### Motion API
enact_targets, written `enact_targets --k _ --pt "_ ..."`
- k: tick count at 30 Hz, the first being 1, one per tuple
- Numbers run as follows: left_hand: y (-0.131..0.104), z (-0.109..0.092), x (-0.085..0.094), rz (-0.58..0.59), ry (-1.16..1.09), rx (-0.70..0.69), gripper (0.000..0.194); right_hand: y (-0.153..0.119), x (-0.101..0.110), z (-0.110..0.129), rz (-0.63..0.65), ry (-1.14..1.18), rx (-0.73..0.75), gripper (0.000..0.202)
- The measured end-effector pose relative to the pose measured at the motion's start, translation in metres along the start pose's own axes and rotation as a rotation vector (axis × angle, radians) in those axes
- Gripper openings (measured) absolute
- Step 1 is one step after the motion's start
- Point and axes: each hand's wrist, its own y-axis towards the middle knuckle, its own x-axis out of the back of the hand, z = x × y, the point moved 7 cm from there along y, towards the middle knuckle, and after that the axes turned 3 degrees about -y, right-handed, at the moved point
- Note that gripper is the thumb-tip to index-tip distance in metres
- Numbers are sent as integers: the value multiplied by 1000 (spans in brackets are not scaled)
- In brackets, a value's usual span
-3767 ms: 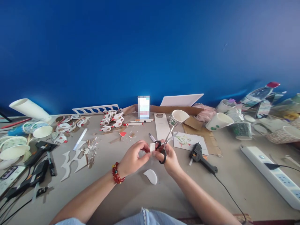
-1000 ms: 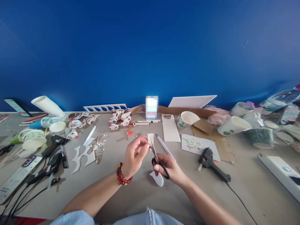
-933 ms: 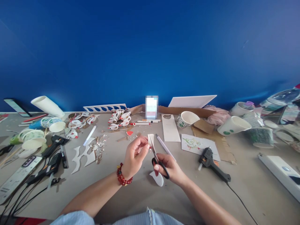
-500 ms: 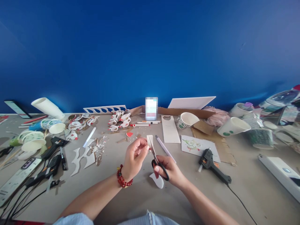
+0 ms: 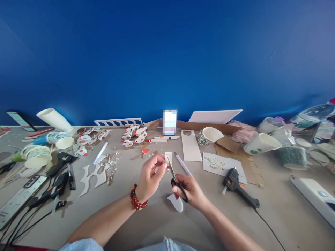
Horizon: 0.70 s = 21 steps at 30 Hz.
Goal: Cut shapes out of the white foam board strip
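Between thumb and fingers, my left hand (image 5: 153,170) pinches a small white piece of card (image 5: 169,157). A pair of black-handled scissors (image 5: 171,170) is in my right hand (image 5: 190,190), its fingers through the loops. The blades lie against the right side of the white piece; whether they are biting into it I cannot tell. Below the scissors a white teardrop-shaped cutout (image 5: 176,203) rests on the table. Just right of the blades lies a pale purple marker (image 5: 182,163).
A black glue gun (image 5: 237,186) with its cord lies at right, near a drawing (image 5: 214,163). White and red cutouts (image 5: 134,134) cluster behind my left hand. More glue guns (image 5: 53,188) and a power strip (image 5: 22,200) sit left. A blurred-out screen (image 5: 170,122) stands by the wall.
The scissors' handles have closed in slightly against the white piece. Both hands otherwise keep their places, and the whole view has shifted a little.
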Motion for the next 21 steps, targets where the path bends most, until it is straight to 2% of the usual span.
enact_targets --k 12,21 --pt "3 -2 3 28 61 3 18 0 3 -6 -11 -74 12 60" --pt "8 -4 8 146 104 28 12 2 8 -9 -2 -214 54 58"
